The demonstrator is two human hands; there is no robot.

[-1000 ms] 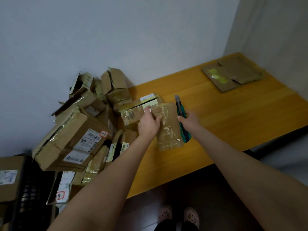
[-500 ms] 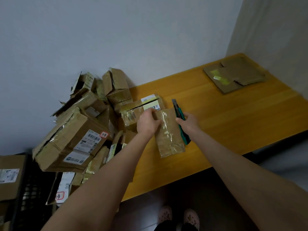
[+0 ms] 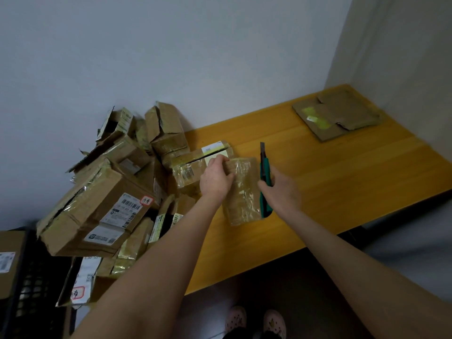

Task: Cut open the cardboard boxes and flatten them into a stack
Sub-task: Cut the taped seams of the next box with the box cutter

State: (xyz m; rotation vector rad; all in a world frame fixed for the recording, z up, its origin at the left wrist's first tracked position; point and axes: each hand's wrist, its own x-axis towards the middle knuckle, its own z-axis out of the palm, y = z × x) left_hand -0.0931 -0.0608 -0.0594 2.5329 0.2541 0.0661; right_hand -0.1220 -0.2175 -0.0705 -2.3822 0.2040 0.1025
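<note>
The small brown tape-wrapped cardboard box [image 3: 244, 199] has come lower over the yellow wooden counter [image 3: 342, 179], gripped at its top by the left hand [image 3: 215, 178]. The right hand [image 3: 281, 189] holds the green utility knife [image 3: 265, 167] just beside its right edge; the cutting seems near.

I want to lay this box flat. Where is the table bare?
Bare tabletop lies between the utility knife and the flattened cardboard in the far right corner, also along the near edge. The left end is crowded with piled boxes.

A yellow table [image 3: 342, 182] meets a grey wall [image 3: 195, 57].
</note>
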